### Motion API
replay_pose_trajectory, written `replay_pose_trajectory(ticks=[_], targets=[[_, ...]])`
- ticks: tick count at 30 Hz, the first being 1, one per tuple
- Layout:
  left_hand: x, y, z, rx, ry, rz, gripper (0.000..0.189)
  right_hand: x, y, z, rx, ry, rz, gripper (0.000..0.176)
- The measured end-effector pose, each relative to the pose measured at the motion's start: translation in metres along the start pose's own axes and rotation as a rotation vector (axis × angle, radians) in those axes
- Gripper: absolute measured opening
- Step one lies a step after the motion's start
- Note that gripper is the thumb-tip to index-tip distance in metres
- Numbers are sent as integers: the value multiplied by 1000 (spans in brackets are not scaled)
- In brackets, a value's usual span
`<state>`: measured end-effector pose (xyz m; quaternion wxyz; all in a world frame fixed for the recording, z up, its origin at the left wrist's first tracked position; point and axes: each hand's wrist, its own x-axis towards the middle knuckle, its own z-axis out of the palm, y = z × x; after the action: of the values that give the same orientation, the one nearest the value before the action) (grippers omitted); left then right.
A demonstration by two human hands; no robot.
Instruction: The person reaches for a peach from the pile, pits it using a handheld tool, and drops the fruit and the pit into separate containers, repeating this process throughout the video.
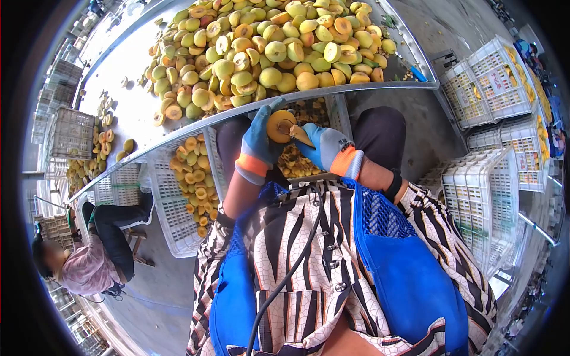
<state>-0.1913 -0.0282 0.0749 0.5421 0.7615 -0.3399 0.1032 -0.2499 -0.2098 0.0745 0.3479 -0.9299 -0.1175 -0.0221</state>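
In the head view, my left hand (pixel 259 141), in a blue and grey glove with an orange cuff, is closed around a halved peach (pixel 278 126). The cut face, with its brown pit hollow, is turned up toward me. My right hand (pixel 325 148), gloved alike, is closed on a tan, tapered piece (pixel 302 136) whose tip meets the middle of the peach; I cannot tell its kind. Both hands are close together just below the table's front edge. Beyond them, a heap of halved peaches (pixel 270 77) covers much of the metal table (pixel 116 56).
A white crate (pixel 169 204) of peach halves stands at my left, and more peach pieces (pixel 297 163) lie below my hands. Stacked crates (pixel 484 89) stand at right. A blue-handled tool (pixel 418 73) lies near the table's right corner. Another person (pixel 95 261) sits at far left.
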Motion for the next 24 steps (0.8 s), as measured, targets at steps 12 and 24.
replay_pose_trajectory(ticks=[12, 24], targets=[[8, 6, -3, 78, -241, -22, 60, -3, 4, -6, -137, -259, 85, 27], [7, -14, 47, -603, 139, -553, 51, -8, 13, 19, 362, -199, 349, 34]])
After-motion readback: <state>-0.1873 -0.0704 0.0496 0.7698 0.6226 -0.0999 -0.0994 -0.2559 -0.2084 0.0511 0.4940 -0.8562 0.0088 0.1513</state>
